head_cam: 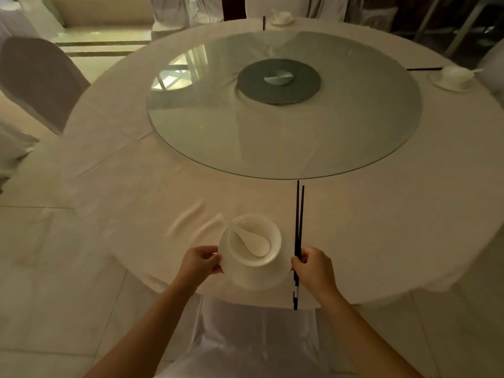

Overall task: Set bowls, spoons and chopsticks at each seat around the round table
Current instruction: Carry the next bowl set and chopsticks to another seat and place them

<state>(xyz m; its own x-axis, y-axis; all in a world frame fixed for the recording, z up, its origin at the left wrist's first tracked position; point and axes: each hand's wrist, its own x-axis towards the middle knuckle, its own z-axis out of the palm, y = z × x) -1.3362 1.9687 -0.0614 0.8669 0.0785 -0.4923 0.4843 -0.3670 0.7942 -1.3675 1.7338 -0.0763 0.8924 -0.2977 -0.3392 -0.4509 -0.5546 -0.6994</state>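
Placement: your left hand [200, 261] pinches the plate [253, 276] rim, bowl [255, 238] and spoon [253, 242] on it; right hand [313, 268] grips the chopsticks [298, 236]. Lower the plate flat onto the tabletop [381, 214] near edge, chopsticks just beside, parallel.

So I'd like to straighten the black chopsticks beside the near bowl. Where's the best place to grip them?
Probably at the near, thicker ends of the chopsticks, coming from the table edge where the right hand already pinches them. They lie lengthwise, tips pointing toward the glass turntable, so the near ends are closest. Their left side is crowded by the bowl and its saucer.
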